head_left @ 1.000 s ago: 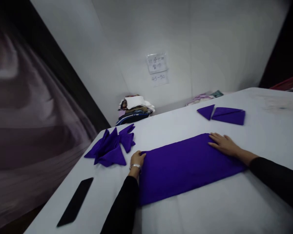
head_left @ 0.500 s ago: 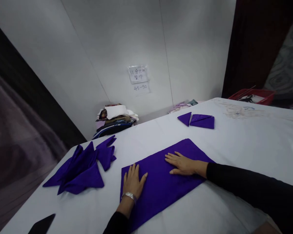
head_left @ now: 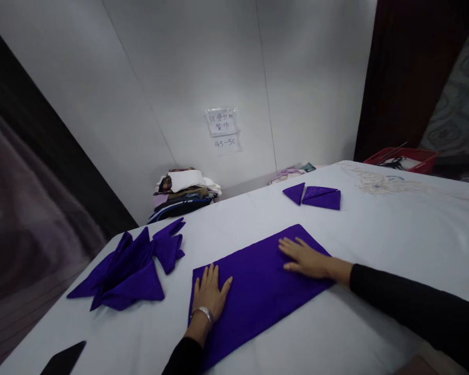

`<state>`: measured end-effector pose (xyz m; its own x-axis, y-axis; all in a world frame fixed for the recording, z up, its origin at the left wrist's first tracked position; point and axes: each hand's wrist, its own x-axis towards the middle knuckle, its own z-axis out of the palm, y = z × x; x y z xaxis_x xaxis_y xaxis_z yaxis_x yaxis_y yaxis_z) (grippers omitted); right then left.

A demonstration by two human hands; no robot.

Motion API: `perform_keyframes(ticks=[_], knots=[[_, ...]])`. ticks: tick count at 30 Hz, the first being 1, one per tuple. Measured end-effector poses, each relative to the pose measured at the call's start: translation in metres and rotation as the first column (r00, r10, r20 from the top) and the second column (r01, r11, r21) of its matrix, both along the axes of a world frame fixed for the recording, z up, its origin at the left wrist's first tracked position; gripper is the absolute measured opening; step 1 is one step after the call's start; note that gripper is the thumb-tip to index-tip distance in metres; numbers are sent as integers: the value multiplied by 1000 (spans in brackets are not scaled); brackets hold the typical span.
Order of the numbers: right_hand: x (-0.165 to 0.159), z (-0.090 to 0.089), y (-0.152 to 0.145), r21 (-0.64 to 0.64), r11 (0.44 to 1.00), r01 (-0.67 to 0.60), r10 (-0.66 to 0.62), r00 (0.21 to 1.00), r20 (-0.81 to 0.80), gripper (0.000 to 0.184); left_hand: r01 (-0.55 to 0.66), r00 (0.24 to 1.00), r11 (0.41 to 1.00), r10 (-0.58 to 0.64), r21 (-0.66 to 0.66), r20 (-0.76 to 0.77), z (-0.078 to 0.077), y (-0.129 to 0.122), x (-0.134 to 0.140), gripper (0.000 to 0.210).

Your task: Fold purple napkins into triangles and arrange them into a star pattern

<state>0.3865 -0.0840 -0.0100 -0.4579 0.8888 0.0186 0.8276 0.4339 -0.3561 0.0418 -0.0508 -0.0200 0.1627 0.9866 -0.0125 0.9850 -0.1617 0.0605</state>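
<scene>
A purple cloth napkin (head_left: 254,284), folded into a flat rectangle, lies on the white-covered table (head_left: 140,344) in front of me. Flat on its left end rests my left hand (head_left: 210,296), fingers spread, a silvery bracelet at the wrist. My right hand (head_left: 307,259) lies palm down near the right end of the napkin, fingers stretched out and a little apart. Neither hand grips anything. Part of the cloth's left edge is hidden under my left hand and forearm.
Shaped purple napkins (head_left: 128,276) stand to the left. Folded purple pieces (head_left: 321,198) lie farther back. A dark flat object (head_left: 64,359) is at the near left. Beyond the table are a stack of folded cloths (head_left: 185,190), a red basket (head_left: 428,159) and a wall with paper signs (head_left: 222,122).
My right hand has slid rightward across the purple napkin, toward its right end. The left hand stays pressed in the same place on the cloth. The view has shifted slightly.
</scene>
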Motion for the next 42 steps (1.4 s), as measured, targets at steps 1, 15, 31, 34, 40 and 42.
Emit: perform_keyframes(ticks=[1,15,31,34,40,42], knots=[[-9,-1,-8,-13,995,-100,100,994,-35,68,0,1000,1000,0,-2,0,1,0,0,70],[-50,24,-52,62,991,-116,116,993,11,74,-47,991,998,51,-42,124,13,1,1,63],[44,-11,-74,27,983,181,-182,982,49,67,16,996,1000,-16,8,-83,-13,-76,-58,58],[81,-18,-80,44,945,324,-327,938,113,67,-50,990,999,50,3,-133,-9,-81,-72,54],[7,-9,-81,134,986,99,-109,992,63,69,86,995,996,-86,8,40,16,-103,4,60],[-37,-7,-79,142,987,-72,71,997,12,70,219,968,976,-218,6,122,20,-109,36,62]])
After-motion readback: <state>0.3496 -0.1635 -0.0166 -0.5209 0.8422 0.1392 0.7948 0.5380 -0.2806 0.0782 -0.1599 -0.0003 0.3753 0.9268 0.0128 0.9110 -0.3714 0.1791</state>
